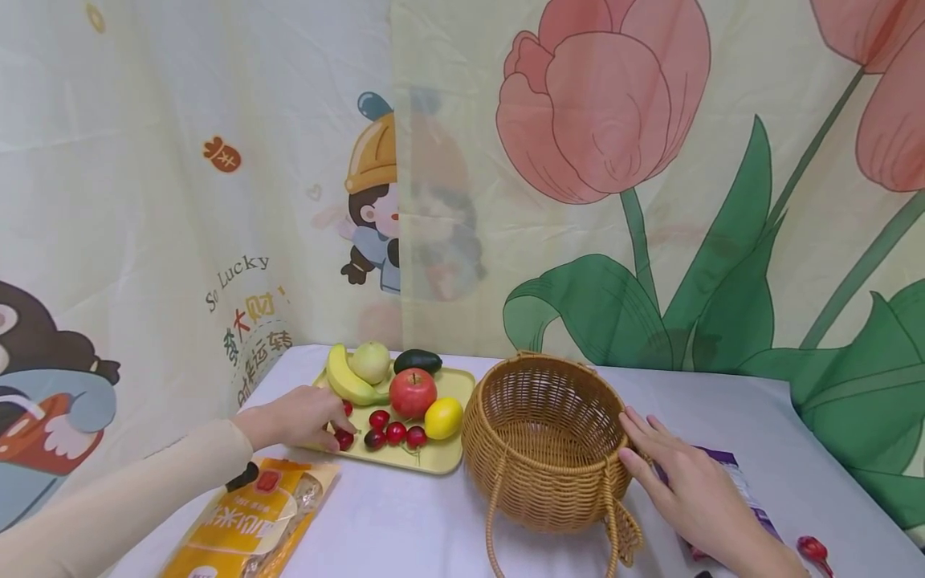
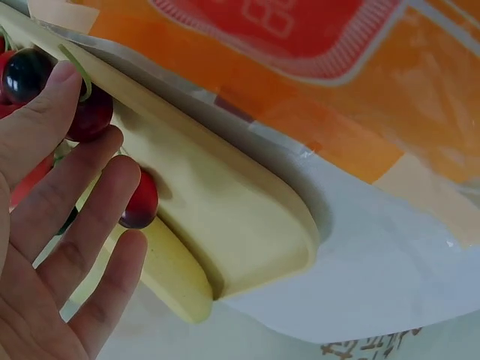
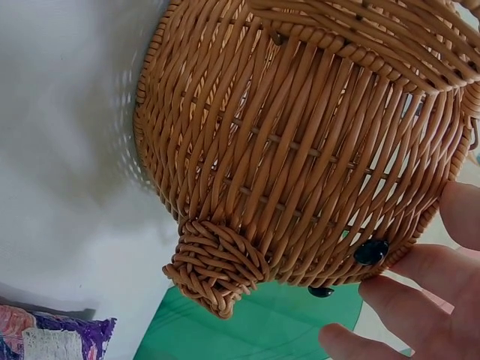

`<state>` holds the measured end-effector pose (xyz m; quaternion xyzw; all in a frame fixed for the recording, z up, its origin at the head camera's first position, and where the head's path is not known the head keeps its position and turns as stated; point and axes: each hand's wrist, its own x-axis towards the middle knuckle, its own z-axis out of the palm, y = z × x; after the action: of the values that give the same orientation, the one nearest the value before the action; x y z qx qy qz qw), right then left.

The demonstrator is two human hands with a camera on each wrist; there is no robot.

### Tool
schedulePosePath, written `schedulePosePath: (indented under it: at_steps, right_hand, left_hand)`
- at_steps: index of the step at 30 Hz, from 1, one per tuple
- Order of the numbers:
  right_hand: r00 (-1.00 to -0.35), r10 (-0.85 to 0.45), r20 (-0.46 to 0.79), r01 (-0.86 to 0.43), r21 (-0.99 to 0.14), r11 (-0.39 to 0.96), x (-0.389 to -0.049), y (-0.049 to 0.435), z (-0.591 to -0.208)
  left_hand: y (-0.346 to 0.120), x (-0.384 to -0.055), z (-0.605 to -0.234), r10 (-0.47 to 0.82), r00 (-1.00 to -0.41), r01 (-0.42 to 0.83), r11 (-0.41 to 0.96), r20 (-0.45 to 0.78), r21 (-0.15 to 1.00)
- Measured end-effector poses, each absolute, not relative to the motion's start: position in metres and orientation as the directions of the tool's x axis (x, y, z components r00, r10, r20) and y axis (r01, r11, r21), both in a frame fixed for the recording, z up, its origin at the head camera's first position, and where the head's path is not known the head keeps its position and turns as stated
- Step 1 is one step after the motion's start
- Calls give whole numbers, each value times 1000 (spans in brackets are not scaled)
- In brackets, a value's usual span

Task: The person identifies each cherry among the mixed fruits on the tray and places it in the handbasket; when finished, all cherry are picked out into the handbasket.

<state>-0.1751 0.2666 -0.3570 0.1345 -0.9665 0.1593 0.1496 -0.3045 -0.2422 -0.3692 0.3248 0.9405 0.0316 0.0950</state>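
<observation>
Tray reachable from above; basket blocks right

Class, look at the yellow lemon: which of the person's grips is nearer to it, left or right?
Left: the left grip is at a cherry, left of the lemon; the right grip is farther right, across the basket.

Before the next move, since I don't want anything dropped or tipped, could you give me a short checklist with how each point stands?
1. Left hand pinching a dark red cherry: ok, though how firmly is unclear.
2. That cherry clear of the yellow tray: cannot tell; it shows against the tray, and contact is unclear.
3. Wicker basket upright, mouth upward: ok.
4. Basket handle out of the mouth: ok, it hangs down the near side.
5. Right hand touching the basket's side: ok.
</observation>
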Motion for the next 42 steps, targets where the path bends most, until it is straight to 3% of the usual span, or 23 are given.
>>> schedulePosePath:
  at_steps: [10, 14, 23, 30, 36, 42]
  right_hand:
    - [-919, -210, 334, -305, -264, 915, -174, 266, -356]
    - [-915, -214, 342, -313, -267, 911, -173, 266, -357]
    - [-908, -222, 356, -323, -255, 912, -173, 266, -357]
    - [-905, -223, 362, -325, -249, 912, -173, 265, -356]
    - [-909, -220, 355, -320, -255, 913, -173, 266, -357]
    - [-913, -218, 346, -317, -262, 912, -172, 265, -357]
  left_hand:
    - [-251, -303, -364, 661, -743, 640, 748, -107, 173]
    - [-254, -304, -356, 643, -760, 620, 761, -96, 191]
    - [-240, -307, -301, 647, -759, 616, 748, -68, 246]
    - [-208, -316, -256, 705, -704, 653, 689, -82, 315]
    - [-162, -328, -223, 743, -664, 697, 655, -82, 291]
    - [-104, -336, -201, 814, -569, 755, 573, -117, 318]
